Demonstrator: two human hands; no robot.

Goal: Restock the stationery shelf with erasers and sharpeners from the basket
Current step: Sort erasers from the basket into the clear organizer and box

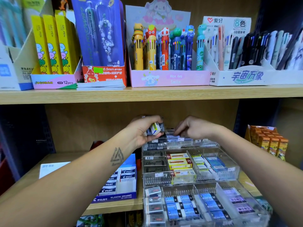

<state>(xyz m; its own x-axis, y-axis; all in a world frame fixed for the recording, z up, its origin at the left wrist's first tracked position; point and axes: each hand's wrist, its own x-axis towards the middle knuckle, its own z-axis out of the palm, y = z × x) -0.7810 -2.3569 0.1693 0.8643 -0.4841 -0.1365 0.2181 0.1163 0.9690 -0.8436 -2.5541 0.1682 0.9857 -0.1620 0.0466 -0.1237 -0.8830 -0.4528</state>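
Gripping a small stack of erasers (155,128), the left hand (144,130) hovers over the back row of the clear acrylic organizer (188,179) on the lower shelf (65,159). Beside it, the right hand (193,128) reaches into the same row with fingers curled down; I cannot tell whether they pinch anything.

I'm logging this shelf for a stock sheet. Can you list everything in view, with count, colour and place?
Acrylic tiered organiser: one, clear, lower shelf right of centre.
Erasers in organiser: many, mixed colours, every tier.
Pilot eraser box: one, blue and white, left of organiser.
Orange boxes: several, lower shelf far right.
Character pens: about eight, multicoloured, pink display, upper shelf centre.
Yellow gel pen boxes: three, upper shelf left.
Purple pen pack: one, upper shelf.
White pen display: one, upper shelf right.
Left hand: holds small erasers over top tier.
Right hand: fingers curled down at top tier.
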